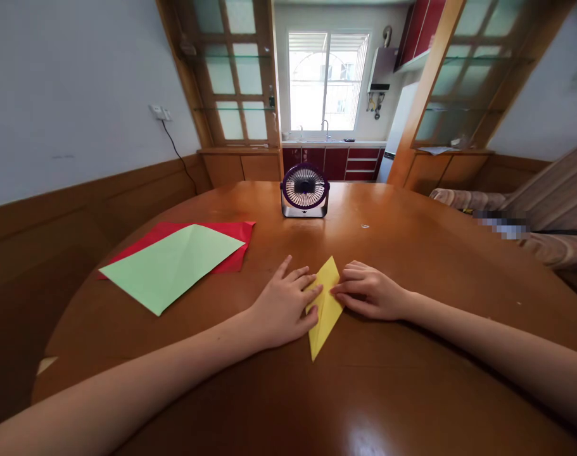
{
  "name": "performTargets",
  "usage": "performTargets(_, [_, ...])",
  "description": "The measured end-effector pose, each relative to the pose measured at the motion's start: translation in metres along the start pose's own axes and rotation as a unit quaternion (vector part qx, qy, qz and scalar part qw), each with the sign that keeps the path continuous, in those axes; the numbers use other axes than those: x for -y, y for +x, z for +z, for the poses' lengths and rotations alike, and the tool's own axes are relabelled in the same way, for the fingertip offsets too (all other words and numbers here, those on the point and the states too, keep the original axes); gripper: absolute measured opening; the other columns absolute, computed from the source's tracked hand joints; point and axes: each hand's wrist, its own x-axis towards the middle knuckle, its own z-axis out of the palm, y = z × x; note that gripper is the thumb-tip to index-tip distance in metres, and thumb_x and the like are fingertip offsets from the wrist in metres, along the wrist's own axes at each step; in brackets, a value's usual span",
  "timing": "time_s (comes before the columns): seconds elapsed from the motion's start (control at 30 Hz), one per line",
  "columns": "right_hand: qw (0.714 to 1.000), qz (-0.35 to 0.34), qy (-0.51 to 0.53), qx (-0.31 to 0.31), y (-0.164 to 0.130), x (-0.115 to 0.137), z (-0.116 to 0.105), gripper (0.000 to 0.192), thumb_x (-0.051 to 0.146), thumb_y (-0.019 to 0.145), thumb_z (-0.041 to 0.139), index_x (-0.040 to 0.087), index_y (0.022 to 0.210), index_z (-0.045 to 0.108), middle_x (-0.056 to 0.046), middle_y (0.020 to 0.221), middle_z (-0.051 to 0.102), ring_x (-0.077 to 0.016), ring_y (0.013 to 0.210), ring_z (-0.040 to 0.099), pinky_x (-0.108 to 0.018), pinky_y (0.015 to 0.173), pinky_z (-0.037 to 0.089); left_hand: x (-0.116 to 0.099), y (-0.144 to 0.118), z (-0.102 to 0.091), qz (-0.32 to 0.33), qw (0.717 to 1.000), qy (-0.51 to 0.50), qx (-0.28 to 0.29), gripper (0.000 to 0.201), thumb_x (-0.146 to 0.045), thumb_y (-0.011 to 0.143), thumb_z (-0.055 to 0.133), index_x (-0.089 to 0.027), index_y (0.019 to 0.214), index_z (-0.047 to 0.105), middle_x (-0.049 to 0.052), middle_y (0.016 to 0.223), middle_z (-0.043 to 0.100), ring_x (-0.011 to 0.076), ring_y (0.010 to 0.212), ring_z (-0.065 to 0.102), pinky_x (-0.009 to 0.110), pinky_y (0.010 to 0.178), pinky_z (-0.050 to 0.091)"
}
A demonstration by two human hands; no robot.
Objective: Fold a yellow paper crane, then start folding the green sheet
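A sheet of yellow paper [327, 311], folded into a narrow diamond with a crease along its length, lies on the wooden table [393, 392] in front of me. Its points face away from me and toward me. My left hand [288, 304] rests on its left side, fingers spread, with some fingertips pressing on the paper. At the right edge, my right hand [371, 291] has its fingers curled together and pinches the paper's side. The fingertips cover parts of both edges.
Left of my hands, a green paper sheet [174, 266] lies over red paper [235, 256]. A small dark fan [305, 187] stands toward the far edge. A tiny pale scrap [365, 226] lies right of the fan. A striped sofa [549, 190] is beyond the right edge.
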Motion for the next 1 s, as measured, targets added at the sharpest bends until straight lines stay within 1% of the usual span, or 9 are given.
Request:
performTargets(0.07, [1.0, 0.005, 0.01, -0.008, -0.001, 0.001, 0.001, 0.019, 0.021, 0.092, 0.051, 0.016, 0.098, 0.068, -0.008, 0.083, 0.065, -0.0172, 0.078, 0.058, -0.035, 0.078, 0.048, 0.002, -0.001, -0.001, 0.023, 1.0, -0.006, 0.004, 0.032, -0.024, 0.089, 0.048, -0.019, 0.113, 0.069, 0.009, 0.112, 0.068, 0.0245, 0.114, 0.058, 0.054, 0.113, 0.025])
performTargets(0.17, [1.0, 0.017, 0.01, -0.001, -0.002, 0.0, 0.002, 0.02, 0.02, 0.092, 0.051, 0.017, 0.104, 0.067, -0.011, 0.106, 0.066, -0.0205, 0.098, 0.059, -0.039, 0.089, 0.048, 0.004, -0.002, -0.003, 0.058, 0.998, -0.022, -0.002, 0.03, -0.019, 0.091, 0.045, -0.02, 0.106, 0.071, 0.006, 0.102, 0.069, 0.0187, 0.099, 0.063, 0.048, 0.111, 0.032])
performTargets(0.27, [0.999, 0.026, 0.01, 0.018, -0.003, -0.002, 0.003, 0.026, 0.02, 0.092, 0.051, 0.018, 0.115, 0.064, -0.012, 0.119, 0.063, -0.0227, 0.11, 0.057, -0.042, 0.096, 0.046, 0.007, -0.003, -0.004, 0.081, 0.996, -0.031, -0.01, 0.027, -0.016, 0.09, 0.046, -0.019, 0.101, 0.071, 0.004, 0.098, 0.07, 0.0168, 0.093, 0.065, 0.045, 0.109, 0.035])
performTargets(0.37, [0.999, 0.033, 0.021, 0.036, -0.003, -0.002, 0.002, 0.028, 0.02, 0.093, 0.05, 0.018, 0.119, 0.062, -0.011, 0.113, 0.065, -0.0214, 0.105, 0.059, -0.041, 0.094, 0.048, 0.014, -0.004, -0.005, 0.1, 0.995, -0.02, -0.008, 0.026, -0.013, 0.09, 0.046, -0.018, 0.099, 0.07, 0.004, 0.095, 0.071, 0.0168, 0.092, 0.064, 0.044, 0.108, 0.036])
performTargets(0.6, [0.999, 0.035, 0.015, 0.033, -0.003, 0.004, 0.0, 0.024, 0.021, 0.093, 0.05, 0.017, 0.111, 0.065, -0.011, 0.1, 0.065, -0.0196, 0.092, 0.059, -0.038, 0.084, 0.051, 0.032, -0.002, -0.003, 0.136, 0.99, 0.041, -0.01, 0.026, -0.006, 0.085, 0.045, -0.016, 0.093, 0.067, 0.005, 0.088, 0.07, 0.0179, 0.092, 0.063, 0.04, 0.102, 0.04])
performTargets(0.7, [0.999, 0.032, 0.008, 0.036, -0.003, 0.005, 0.001, 0.024, 0.021, 0.093, 0.049, 0.017, 0.111, 0.065, -0.011, 0.1, 0.065, -0.0198, 0.092, 0.058, -0.038, 0.084, 0.05, 0.03, -0.001, -0.005, 0.13, 0.99, 0.057, -0.002, 0.025, -0.008, 0.088, 0.041, -0.014, 0.091, 0.065, 0.007, 0.082, 0.067, 0.0184, 0.081, 0.061, 0.035, 0.087, 0.047])
performTargets(0.8, [0.999, 0.029, 0.001, 0.039, -0.003, 0.005, 0.001, 0.025, 0.021, 0.093, 0.05, 0.016, 0.112, 0.064, -0.011, 0.1, 0.064, -0.0199, 0.091, 0.058, -0.038, 0.083, 0.05, 0.023, -0.001, -0.01, 0.113, 0.991, 0.061, 0.021, 0.023, -0.012, 0.09, 0.04, -0.013, 0.096, 0.062, 0.006, 0.078, 0.063, 0.0191, 0.071, 0.058, 0.032, 0.069, 0.048])
performTargets(0.87, [0.999, 0.026, -0.003, 0.039, -0.003, 0.005, 0.001, 0.024, 0.021, 0.093, 0.049, 0.017, 0.112, 0.064, -0.011, 0.1, 0.064, -0.0199, 0.091, 0.058, -0.038, 0.083, 0.05, 0.019, -0.002, -0.012, 0.117, 0.99, 0.066, 0.031, 0.022, -0.015, 0.091, 0.04, -0.014, 0.095, 0.062, 0.007, 0.079, 0.063, 0.02, 0.071, 0.058, 0.032, 0.067, 0.048])
performTargets(1.0, [0.999, 0.028, -0.013, 0.04, -0.003, 0.006, 0.001, 0.023, 0.021, 0.093, 0.049, 0.017, 0.11, 0.064, -0.011, 0.102, 0.064, -0.0198, 0.093, 0.059, -0.038, 0.084, 0.049, 0.019, -0.004, -0.011, 0.138, 0.988, 0.059, 0.022, 0.022, -0.02, 0.093, 0.042, -0.016, 0.091, 0.063, 0.008, 0.088, 0.066, 0.0208, 0.08, 0.061, 0.033, 0.072, 0.05])
